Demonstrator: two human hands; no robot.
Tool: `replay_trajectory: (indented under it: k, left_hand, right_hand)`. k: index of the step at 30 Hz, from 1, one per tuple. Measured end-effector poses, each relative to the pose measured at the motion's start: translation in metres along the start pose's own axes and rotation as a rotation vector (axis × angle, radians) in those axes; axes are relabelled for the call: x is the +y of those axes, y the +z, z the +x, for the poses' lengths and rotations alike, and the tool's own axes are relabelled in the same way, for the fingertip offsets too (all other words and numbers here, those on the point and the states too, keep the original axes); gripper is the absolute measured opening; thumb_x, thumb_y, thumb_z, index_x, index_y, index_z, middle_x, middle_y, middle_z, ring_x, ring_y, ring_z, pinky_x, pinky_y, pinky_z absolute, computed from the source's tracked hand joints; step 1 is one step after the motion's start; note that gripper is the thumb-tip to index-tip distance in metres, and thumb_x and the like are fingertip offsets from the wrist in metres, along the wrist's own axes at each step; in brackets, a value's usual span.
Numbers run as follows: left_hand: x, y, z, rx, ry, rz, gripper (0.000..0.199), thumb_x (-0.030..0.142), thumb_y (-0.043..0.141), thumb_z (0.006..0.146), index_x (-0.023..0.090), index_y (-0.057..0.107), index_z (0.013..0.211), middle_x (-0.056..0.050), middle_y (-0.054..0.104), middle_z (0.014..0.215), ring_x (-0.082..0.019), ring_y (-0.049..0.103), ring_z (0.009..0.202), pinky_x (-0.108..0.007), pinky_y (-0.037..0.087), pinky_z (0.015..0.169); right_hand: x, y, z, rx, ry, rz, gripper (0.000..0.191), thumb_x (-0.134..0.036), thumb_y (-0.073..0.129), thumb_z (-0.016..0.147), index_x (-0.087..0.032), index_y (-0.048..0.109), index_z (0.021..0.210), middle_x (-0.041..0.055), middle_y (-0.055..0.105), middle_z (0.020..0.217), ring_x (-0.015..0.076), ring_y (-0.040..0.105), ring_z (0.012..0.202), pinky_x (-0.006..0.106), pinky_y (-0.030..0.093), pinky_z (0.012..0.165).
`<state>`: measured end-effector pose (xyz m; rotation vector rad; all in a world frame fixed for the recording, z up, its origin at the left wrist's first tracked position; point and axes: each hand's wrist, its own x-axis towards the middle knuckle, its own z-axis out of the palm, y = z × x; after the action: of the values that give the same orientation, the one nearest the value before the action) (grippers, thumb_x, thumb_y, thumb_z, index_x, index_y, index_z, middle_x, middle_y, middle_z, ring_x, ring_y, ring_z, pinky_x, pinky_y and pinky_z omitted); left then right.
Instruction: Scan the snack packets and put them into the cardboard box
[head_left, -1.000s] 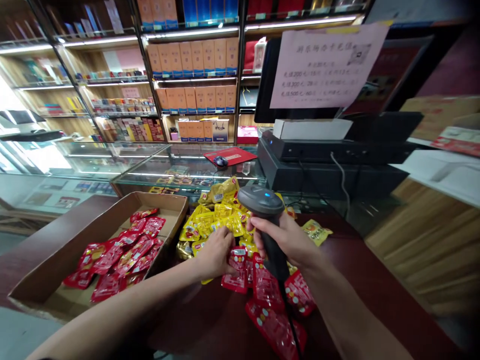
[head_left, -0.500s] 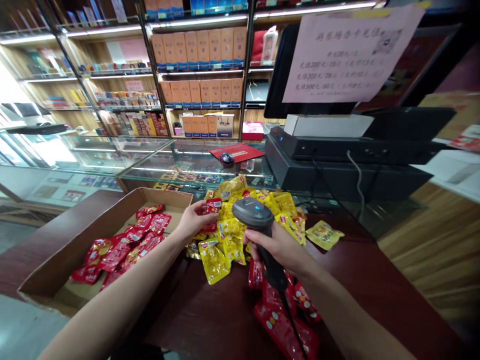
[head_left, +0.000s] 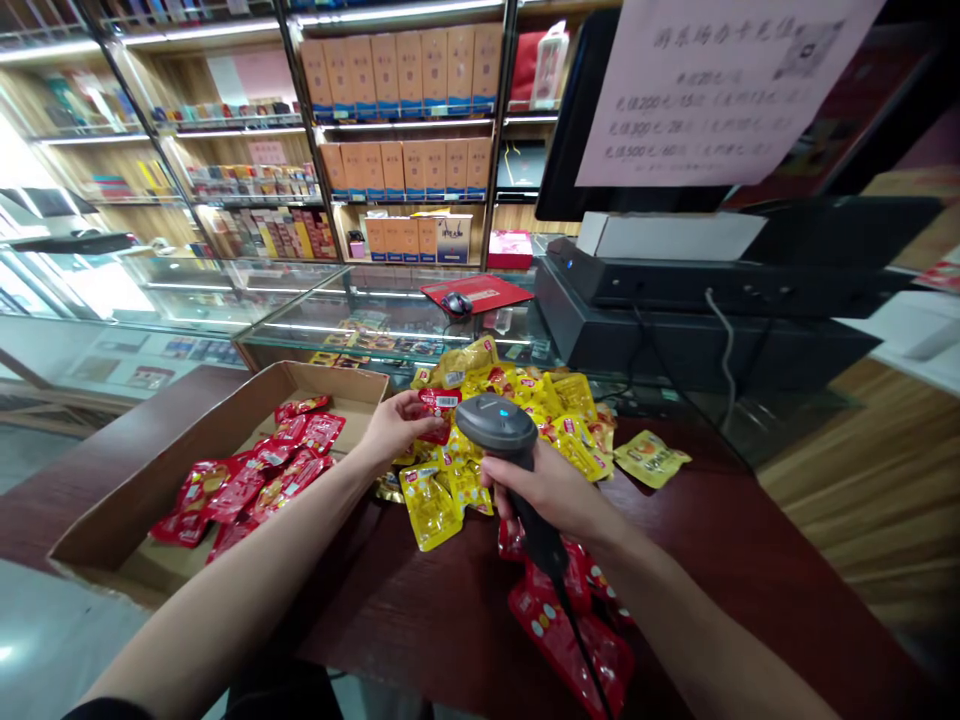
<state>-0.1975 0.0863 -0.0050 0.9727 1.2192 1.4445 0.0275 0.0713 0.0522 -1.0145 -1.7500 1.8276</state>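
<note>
Pinched in my left hand (head_left: 396,430) is a red packet (head_left: 441,405), its white barcode label facing up. My right hand (head_left: 551,485) is wrapped round the handle of a black barcode scanner (head_left: 496,425), whose head points left at the packet and shows a blue light. Beneath and behind both hands lies a heap of yellow packets (head_left: 431,508). Several red packets (head_left: 574,640) lie on the table below the scanner, partly under its cable. More red packets (head_left: 289,485) are in an open cardboard box (head_left: 112,500) at the left.
A single yellow packet (head_left: 651,459) lies on the brown table (head_left: 405,620) at the right. Behind are a glass counter (head_left: 300,320), a mouse (head_left: 456,304) on a red mat (head_left: 499,293), and black equipment (head_left: 697,345) under a monitor with a paper sign (head_left: 712,90).
The view has shifted slightly. The red packet in my left hand is now turned so that more of its barcode shows, and the scanner head is a little nearer to it.
</note>
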Motion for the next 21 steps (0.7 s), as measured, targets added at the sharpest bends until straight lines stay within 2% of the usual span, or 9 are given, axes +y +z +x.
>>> replay_trajectory:
  k: [8, 16, 21]
  left_hand:
    - [0.0017, 0.0021, -0.0025, -0.001, 0.032, 0.008, 0.044, 0.022, 0.088, 0.051, 0.016, 0.06, 0.084, -0.003, 0.074, 0.084, -0.015, 0.069, 0.074, -0.03, 0.055, 0.076]
    - [-0.0003, -0.0008, -0.0016, -0.039, 0.063, 0.045, 0.039, 0.024, 0.083, 0.057, 0.016, 0.064, 0.09, -0.003, 0.074, 0.088, -0.019, 0.07, 0.083, -0.033, 0.055, 0.081]
    - [-0.0027, -0.0012, -0.0005, 0.0, 0.048, 0.04, 0.041, 0.024, 0.086, 0.054, 0.016, 0.063, 0.087, -0.003, 0.074, 0.086, -0.017, 0.069, 0.075, -0.033, 0.055, 0.077]
  right_hand:
    - [0.0026, -0.0005, 0.0001, 0.013, 0.004, 0.002, 0.021, -0.037, 0.061, 0.083, -0.017, 0.056, 0.078, -0.0026, 0.059, 0.046, 0.0087, 0.051, 0.034, 0.019, 0.043, 0.036]
    - [-0.0004, -0.0003, -0.0017, 0.017, 0.013, -0.012, 0.021, -0.035, 0.061, 0.083, -0.017, 0.056, 0.075, -0.0021, 0.058, 0.047, 0.0087, 0.051, 0.034, 0.019, 0.043, 0.036]
    - [0.0016, -0.0013, -0.0006, 0.013, 0.009, -0.014, 0.021, -0.037, 0.061, 0.083, -0.017, 0.057, 0.076, -0.0026, 0.059, 0.047, 0.0088, 0.051, 0.034, 0.019, 0.042, 0.036]
